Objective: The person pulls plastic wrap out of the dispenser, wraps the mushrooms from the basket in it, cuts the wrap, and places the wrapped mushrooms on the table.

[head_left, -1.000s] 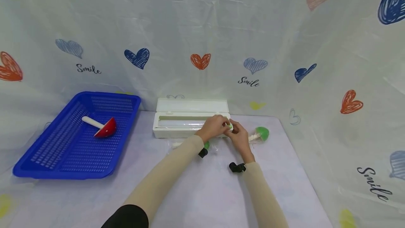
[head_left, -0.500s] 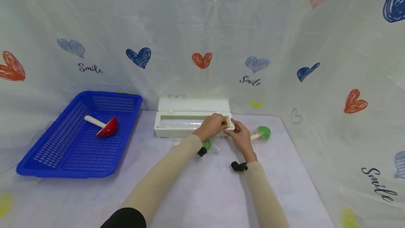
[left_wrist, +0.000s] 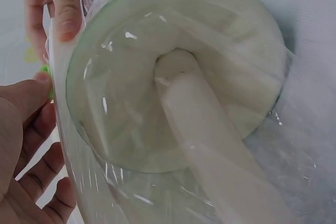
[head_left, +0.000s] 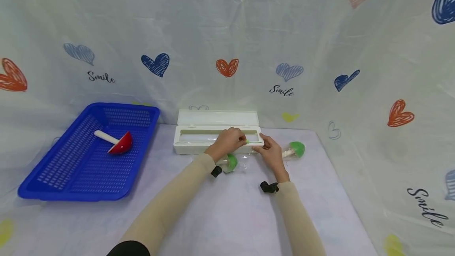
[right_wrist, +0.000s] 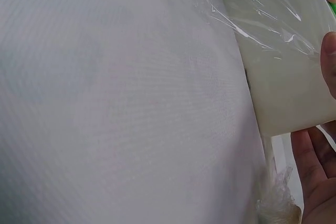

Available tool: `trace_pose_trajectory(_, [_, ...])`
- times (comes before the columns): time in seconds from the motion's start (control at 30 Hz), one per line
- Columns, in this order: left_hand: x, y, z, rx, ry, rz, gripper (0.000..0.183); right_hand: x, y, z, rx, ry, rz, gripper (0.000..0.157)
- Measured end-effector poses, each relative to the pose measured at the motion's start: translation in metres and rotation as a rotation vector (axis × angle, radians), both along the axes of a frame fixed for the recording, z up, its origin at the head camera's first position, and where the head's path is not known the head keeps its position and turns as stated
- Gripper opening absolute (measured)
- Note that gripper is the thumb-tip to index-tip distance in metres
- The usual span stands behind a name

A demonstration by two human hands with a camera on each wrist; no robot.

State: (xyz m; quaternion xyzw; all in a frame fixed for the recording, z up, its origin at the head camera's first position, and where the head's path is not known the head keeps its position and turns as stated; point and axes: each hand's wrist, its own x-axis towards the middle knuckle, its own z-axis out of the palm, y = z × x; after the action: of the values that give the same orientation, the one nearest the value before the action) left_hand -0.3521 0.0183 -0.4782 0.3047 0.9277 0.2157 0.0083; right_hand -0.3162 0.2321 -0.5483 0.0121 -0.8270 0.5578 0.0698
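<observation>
A white cling film dispenser box (head_left: 185, 149) stands at the back of the table, its lid (head_left: 217, 117) raised and a roll of clear film inside. My left hand (head_left: 227, 142) pinches a small green slider (head_left: 247, 142) on the box's front edge. The right hand (head_left: 271, 156) holds the box's right end, thumb in front. Before the box lies a green-capped toy mushroom (head_left: 232, 163) under clear film, partly hidden by my left wrist. Its pale stem (left_wrist: 205, 124) fills much of the left wrist view.
Another green-capped mushroom (head_left: 297, 149), wrapped in film, lies right of the box. To the left is a blue plastic basket (head_left: 78, 192) with a red-capped mushroom (head_left: 121, 144) in it. A curtain printed with hearts (head_left: 227, 31) hangs close behind the box.
My left hand has slid leftward along the box's front edge with the green slider, uncovering more of the mushroom in front. The right hand stays at the box's right end.
</observation>
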Motion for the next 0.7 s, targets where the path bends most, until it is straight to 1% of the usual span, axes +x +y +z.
trace_pose_trajectory(0.1, [0.002,0.0,-0.002,0.006,-0.017,0.015,0.019,0.001,0.001,-0.001,-0.009,0.0,0.01,0.068])
trace_pose_trajectory(0.23, [0.001,0.003,-0.003,0.073,-0.06,0.028,0.021,0.0,0.0,-0.001,-0.013,0.009,0.008,0.068])
trace_pose_trajectory(0.3, [0.002,0.003,-0.004,0.111,-0.095,0.042,0.022,-0.001,-0.001,-0.001,-0.013,0.009,0.007,0.068])
trace_pose_trajectory(0.37, [0.003,0.001,-0.005,0.133,-0.123,0.053,0.021,-0.001,-0.003,-0.002,-0.015,-0.001,0.004,0.068])
trace_pose_trajectory(0.47, [0.006,-0.001,-0.005,0.138,-0.143,0.057,0.019,0.0,-0.004,-0.004,-0.007,-0.028,0.002,0.069])
trace_pose_trajectory(0.57, [0.009,-0.001,-0.004,0.127,-0.126,0.052,0.018,0.002,-0.003,-0.003,-0.002,-0.035,0.003,0.07])
trace_pose_trajectory(0.7, [0.011,0.002,-0.001,0.104,-0.086,0.063,0.019,0.004,-0.001,-0.001,0.004,-0.013,-0.004,0.07])
